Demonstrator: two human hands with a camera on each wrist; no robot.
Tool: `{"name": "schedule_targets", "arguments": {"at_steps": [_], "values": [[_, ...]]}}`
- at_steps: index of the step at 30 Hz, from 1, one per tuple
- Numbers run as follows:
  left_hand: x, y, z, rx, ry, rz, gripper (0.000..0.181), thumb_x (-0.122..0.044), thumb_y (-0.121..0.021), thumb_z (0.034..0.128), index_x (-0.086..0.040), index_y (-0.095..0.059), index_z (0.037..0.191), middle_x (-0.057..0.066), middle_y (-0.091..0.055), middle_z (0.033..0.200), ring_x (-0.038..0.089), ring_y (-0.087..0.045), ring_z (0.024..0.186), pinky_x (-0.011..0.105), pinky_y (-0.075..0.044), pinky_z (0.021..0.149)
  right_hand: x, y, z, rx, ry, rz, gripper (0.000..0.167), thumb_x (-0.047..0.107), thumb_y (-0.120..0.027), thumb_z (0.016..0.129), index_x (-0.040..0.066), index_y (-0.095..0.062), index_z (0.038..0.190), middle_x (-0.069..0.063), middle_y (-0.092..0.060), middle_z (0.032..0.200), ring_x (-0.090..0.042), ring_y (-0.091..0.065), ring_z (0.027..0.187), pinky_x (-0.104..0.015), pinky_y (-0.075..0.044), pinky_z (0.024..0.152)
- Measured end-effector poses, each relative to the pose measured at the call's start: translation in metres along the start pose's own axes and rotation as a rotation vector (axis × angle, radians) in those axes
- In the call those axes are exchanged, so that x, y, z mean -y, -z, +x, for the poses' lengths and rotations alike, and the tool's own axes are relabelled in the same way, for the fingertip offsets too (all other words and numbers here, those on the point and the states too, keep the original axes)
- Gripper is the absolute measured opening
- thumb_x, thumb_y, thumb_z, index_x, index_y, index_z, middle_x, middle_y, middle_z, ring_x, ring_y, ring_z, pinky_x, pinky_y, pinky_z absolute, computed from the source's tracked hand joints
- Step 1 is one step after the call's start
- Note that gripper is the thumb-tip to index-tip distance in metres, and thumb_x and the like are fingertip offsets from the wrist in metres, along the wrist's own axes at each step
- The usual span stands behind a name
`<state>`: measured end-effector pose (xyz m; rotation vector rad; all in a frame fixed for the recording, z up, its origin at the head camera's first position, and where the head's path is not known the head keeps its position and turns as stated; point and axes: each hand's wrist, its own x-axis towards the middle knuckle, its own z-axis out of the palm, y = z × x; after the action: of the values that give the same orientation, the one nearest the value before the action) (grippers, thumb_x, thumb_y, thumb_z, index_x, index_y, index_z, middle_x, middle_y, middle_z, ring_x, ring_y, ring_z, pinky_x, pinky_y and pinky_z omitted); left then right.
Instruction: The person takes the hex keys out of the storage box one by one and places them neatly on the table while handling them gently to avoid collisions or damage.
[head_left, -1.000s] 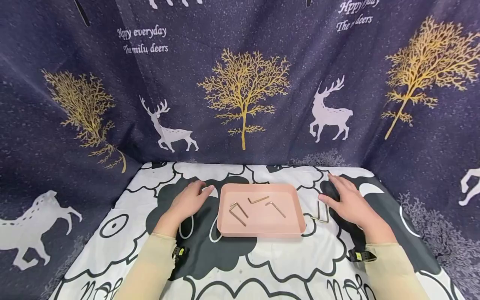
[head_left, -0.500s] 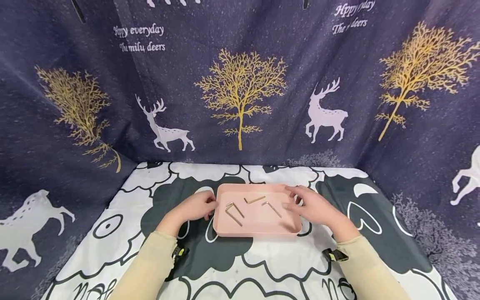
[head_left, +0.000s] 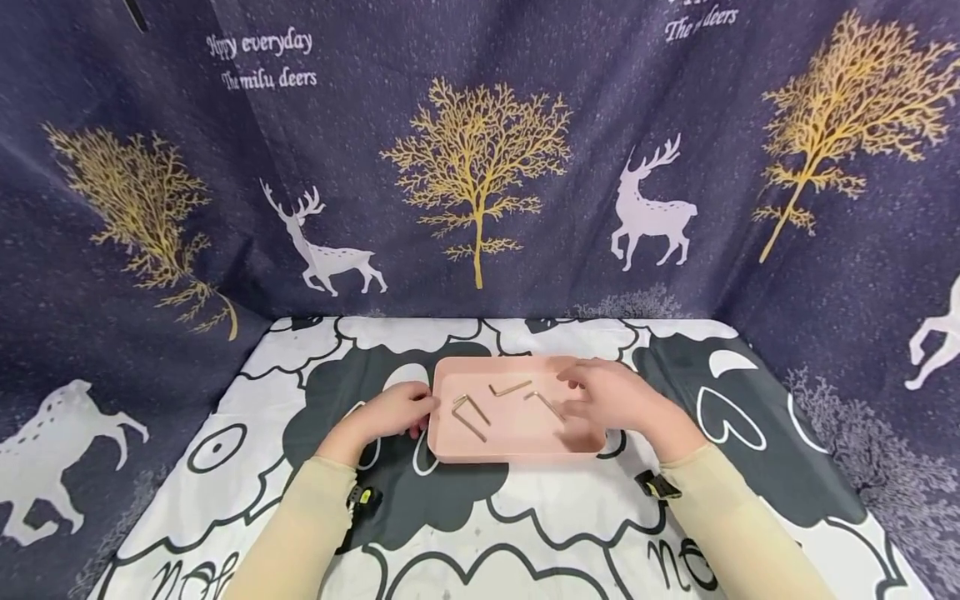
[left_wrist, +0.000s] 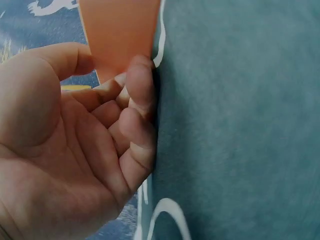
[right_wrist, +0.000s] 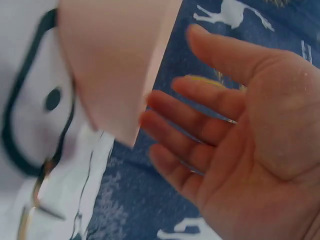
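A shallow pink tray [head_left: 510, 450] lies on the cloth in the head view, with several L-shaped hex keys [head_left: 512, 388] in it. My left hand [head_left: 396, 412] is at the tray's left end. The left wrist view shows its thumb and curled fingers pinching the edge of the tray [left_wrist: 117, 35]. Over the tray's right end is my right hand [head_left: 618, 400]. In the right wrist view its loosely bent fingers hold nothing and appear apart from the tray wall [right_wrist: 110, 65]. Blurred metal hex keys [right_wrist: 36, 195] lie on the cloth beyond the tray's right end; the head view hides them.
The table is covered by a black-and-white patterned cloth [head_left: 555, 525]. A dark blue curtain [head_left: 427, 250] with deer and trees rises behind it and on both sides. A black strap band [head_left: 660, 485] sits on the right wrist.
My right hand has moved left from above the loose hex keys to the tray's right end. The left hand has come to the tray's left edge and now pinches it.
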<state>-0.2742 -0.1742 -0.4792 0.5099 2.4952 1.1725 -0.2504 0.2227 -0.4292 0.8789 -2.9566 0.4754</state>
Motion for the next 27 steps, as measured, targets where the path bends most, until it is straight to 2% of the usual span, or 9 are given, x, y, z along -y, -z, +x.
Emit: {"name": "schedule_targets", "arguments": {"at_steps": [3,6,9,12,14,17,21,24,27], "values": [[0.007,0.001,0.0,-0.008,0.009,-0.038,0.031,-0.025,-0.056,0.1138,-0.009,-0.067,0.089,0.007,-0.068,0.076,0.021,-0.066,0.063,0.035,-0.05,0.059,0.007,-0.003,0.011,0.086,0.051,-0.029,0.04,0.023,-0.082,0.099,0.002,-0.077,0.133,-0.008,-0.078,0.118,-0.013,-0.071,0.083,-0.039,-0.06,0.081],[0.011,0.001,0.001,-0.009,0.02,-0.059,0.032,-0.028,-0.057,0.1141,-0.009,-0.068,0.09,0.006,-0.068,0.076,0.022,-0.066,0.064,0.036,-0.051,0.059,0.009,-0.007,0.021,0.146,0.145,-0.028,0.039,0.014,-0.079,0.097,-0.001,-0.076,0.132,-0.003,-0.075,0.097,-0.003,-0.057,0.067,-0.03,-0.055,0.07],[0.013,0.001,0.002,-0.003,0.026,-0.073,0.033,-0.029,-0.057,0.1143,-0.01,-0.068,0.09,0.006,-0.068,0.076,0.022,-0.065,0.063,0.036,-0.05,0.058,0.009,-0.01,0.028,0.194,0.214,-0.045,0.045,0.007,-0.075,0.094,-0.002,-0.073,0.138,0.009,-0.056,0.071,-0.001,-0.039,0.059,-0.026,-0.043,0.062],[0.012,-0.002,0.001,-0.001,0.036,-0.082,0.034,-0.03,-0.057,0.1148,-0.01,-0.067,0.09,0.006,-0.067,0.076,0.022,-0.063,0.062,0.036,-0.049,0.058,0.01,-0.012,0.036,0.253,0.231,-0.105,0.055,0.003,-0.071,0.091,0.002,-0.07,0.146,0.015,-0.033,0.061,-0.003,-0.027,0.056,-0.026,-0.033,0.06],[0.011,-0.002,0.001,0.0,0.041,-0.084,0.033,-0.029,-0.057,0.1153,-0.01,-0.067,0.09,0.006,-0.067,0.076,0.021,-0.063,0.062,0.035,-0.049,0.058,0.01,-0.011,0.042,0.294,0.24,-0.148,0.058,0.002,-0.067,0.092,0.007,-0.068,0.15,0.015,-0.026,0.058,-0.004,-0.023,0.054,-0.028,-0.03,0.06],[0.008,-0.003,0.0,0.003,0.045,-0.081,0.034,-0.029,-0.056,0.1159,-0.01,-0.067,0.09,0.005,-0.067,0.076,0.021,-0.063,0.062,0.035,-0.049,0.058,0.009,-0.01,0.048,0.332,0.257,-0.169,0.061,-0.003,-0.065,0.092,0.013,-0.069,0.151,0.014,-0.027,0.057,-0.006,-0.023,0.054,-0.029,-0.03,0.063],[0.007,-0.003,-0.001,-0.002,0.049,-0.073,0.034,-0.028,-0.056,0.1161,-0.01,-0.067,0.09,0.006,-0.067,0.077,0.021,-0.062,0.061,0.035,-0.048,0.059,0.008,-0.01,0.052,0.346,0.292,-0.161,0.073,-0.009,-0.066,0.085,0.019,-0.069,0.152,0.012,-0.029,0.06,-0.011,-0.028,0.065,-0.031,-0.031,0.068],[0.007,-0.002,-0.002,-0.003,0.047,-0.067,0.034,-0.029,-0.056,0.1161,-0.01,-0.067,0.09,0.006,-0.067,0.078,0.021,-0.062,0.061,0.035,-0.047,0.059,0.006,-0.011,0.054,0.358,0.319,-0.157,0.08,-0.009,-0.067,0.078,0.023,-0.068,0.151,0.012,-0.03,0.062,-0.012,-0.03,0.069,-0.03,-0.03,0.066],[0.008,-0.001,-0.002,-0.007,0.041,-0.062,0.034,-0.03,-0.056,0.116,-0.01,-0.068,0.091,0.006,-0.068,0.078,0.021,-0.062,0.062,0.035,-0.047,0.06,0.007,-0.011,0.056,0.402,0.296,-0.142,0.079,-0.011,-0.066,0.079,0.023,-0.067,0.151,0.012,-0.029,0.061,-0.011,-0.029,0.063,-0.029,-0.026,0.061]]}}
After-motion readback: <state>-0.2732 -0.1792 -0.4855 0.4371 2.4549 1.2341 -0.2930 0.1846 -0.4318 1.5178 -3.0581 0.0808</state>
